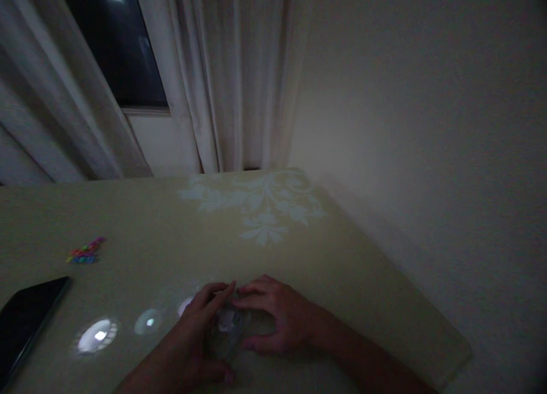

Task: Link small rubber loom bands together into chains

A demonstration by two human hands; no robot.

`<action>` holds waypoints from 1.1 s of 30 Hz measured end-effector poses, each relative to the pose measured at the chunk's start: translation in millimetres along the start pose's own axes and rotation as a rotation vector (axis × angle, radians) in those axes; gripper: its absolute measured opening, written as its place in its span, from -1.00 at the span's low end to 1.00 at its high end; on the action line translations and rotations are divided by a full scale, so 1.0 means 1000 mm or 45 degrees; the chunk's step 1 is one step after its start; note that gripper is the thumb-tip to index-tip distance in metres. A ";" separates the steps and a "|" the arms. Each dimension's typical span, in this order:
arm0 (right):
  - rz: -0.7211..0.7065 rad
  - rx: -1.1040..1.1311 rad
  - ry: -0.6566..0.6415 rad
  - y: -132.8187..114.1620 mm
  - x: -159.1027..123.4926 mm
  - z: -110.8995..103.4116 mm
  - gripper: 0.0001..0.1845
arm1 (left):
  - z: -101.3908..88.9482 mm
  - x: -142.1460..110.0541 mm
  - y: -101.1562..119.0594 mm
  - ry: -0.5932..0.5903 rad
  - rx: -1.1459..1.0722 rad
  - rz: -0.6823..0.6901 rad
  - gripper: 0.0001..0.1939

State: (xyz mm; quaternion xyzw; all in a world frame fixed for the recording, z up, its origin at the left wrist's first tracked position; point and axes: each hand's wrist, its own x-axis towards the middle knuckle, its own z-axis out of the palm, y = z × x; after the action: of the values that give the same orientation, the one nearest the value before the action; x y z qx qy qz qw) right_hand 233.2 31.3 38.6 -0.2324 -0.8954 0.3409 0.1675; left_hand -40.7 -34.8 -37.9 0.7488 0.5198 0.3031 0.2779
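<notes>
Between my hands on the table lies a small see-through thing [228, 321] with pale patches; dimness and blur keep me from telling its kind. My left hand [199, 331] curves around its left side, fingers reaching over the far edge and thumb spread toward me. From the right, my right hand [277, 314] faces it with bent fingers and the thumb held apart. The two hands' fingertips nearly meet beyond the thing. Neither hand is closed around it, and whether the fingers touch it I cannot tell.
A black phone-like slab [32, 314] lies at the table's left edge of view. Behind it sits a little heap of colourful small pieces [86, 251]. Lamp reflections shine on the glossy table [141, 223], which has a pale floral pattern. A wall [419, 155] borders the right, curtains [243, 81] the back.
</notes>
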 end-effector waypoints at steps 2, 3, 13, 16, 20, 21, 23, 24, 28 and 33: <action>0.013 -0.034 0.024 0.004 -0.001 0.000 -0.08 | -0.006 -0.004 0.011 -0.095 -0.091 0.012 0.21; 0.029 -0.054 0.036 0.006 -0.001 0.000 -0.06 | -0.008 -0.004 0.018 -0.093 -0.110 -0.017 0.06; 0.267 0.011 -0.058 0.005 -0.005 -0.008 0.01 | 0.001 0.002 0.052 0.012 0.155 -0.065 -0.16; 0.243 -0.031 -0.085 0.003 -0.006 -0.008 -0.06 | 0.004 0.003 0.063 0.008 0.214 -0.097 -0.29; 0.168 -0.079 -0.080 0.004 -0.007 -0.007 -0.12 | 0.004 0.007 0.074 0.014 0.250 -0.077 -0.30; 0.157 -0.089 -0.068 0.005 -0.008 -0.007 -0.13 | 0.003 0.007 0.075 0.019 0.253 -0.078 -0.29; 0.122 -0.113 -0.030 0.006 -0.008 -0.006 -0.15 | 0.003 0.006 0.075 0.010 0.259 -0.081 -0.29; 0.091 -0.130 -0.006 0.006 -0.009 -0.006 -0.16 | 0.002 0.005 0.074 0.006 0.264 -0.089 -0.30; -0.026 -0.245 0.147 0.005 -0.013 -0.007 -0.19 | 0.002 0.001 0.064 0.053 0.303 -0.060 -0.28; 0.188 -0.371 0.440 0.019 -0.016 -0.022 -0.11 | 0.002 0.002 0.054 0.256 0.337 -0.032 -0.25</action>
State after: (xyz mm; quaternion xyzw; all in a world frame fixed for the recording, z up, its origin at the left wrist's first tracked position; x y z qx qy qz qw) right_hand 262.4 46.8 39.0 -0.3738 -0.8738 0.1745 0.2575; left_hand -5.8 -49.5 0.6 0.7382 0.5897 0.3019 0.1269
